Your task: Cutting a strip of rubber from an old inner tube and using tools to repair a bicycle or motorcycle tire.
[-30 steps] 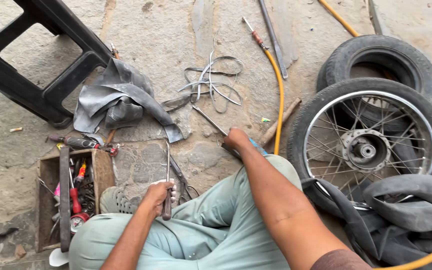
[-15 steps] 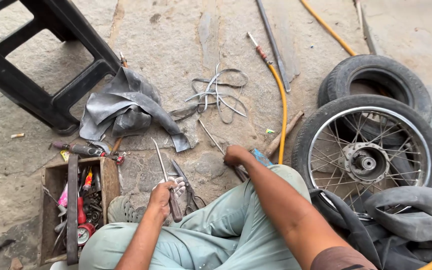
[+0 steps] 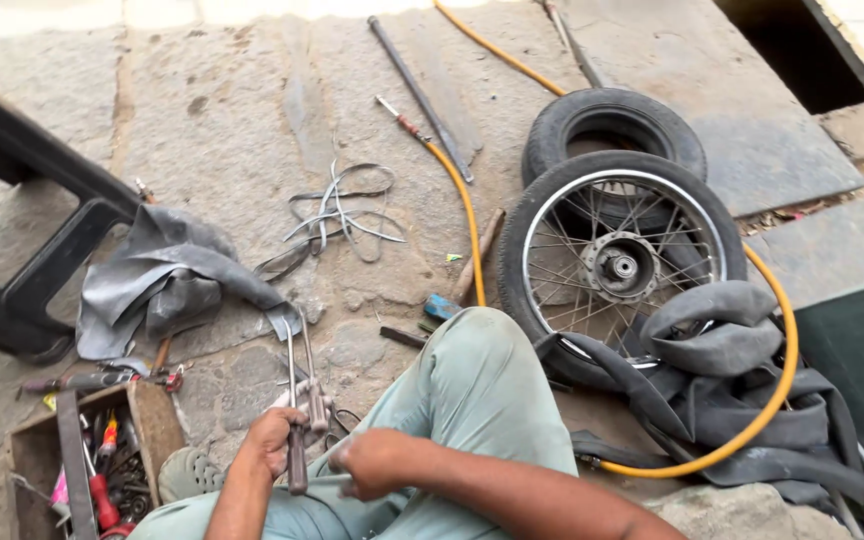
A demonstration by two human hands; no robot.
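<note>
Two long metal tyre levers (image 3: 298,385) stand nearly upright just above the person's lap, their thin shafts rising side by side over the stone floor (image 3: 232,110). The left hand (image 3: 274,440) is closed around their lower ends, fingers wrapped tight. The right hand (image 3: 367,463) sits just beside it, curled into a loose fist above the thigh; whether it has hold of anything cannot be told, since its palm faces away. Both forearms cross over the pale green trousers (image 3: 472,400), with one knee raised toward the middle of the view. To the left of the hands a wooden toolbox (image 3: 147,425) holds screwdrivers with red handles and other small tools, and a grey sandal shows next to it. Farther up on the left a grey inner tube (image 3: 167,280) lies crumpled on the floor, near the leg of a black plastic chair (image 3: 42,260). A tangle of thin rubber strips (image 3: 342,215) lies above the levers. To the right, a spoked motorcycle wheel (image 3: 620,265) lies flat, partly over a smaller black tyre (image 3: 617,120), with another dark inner tube (image 3: 732,350) draped beside it and a yellow hose (image 3: 782,370) looping around it.
</note>
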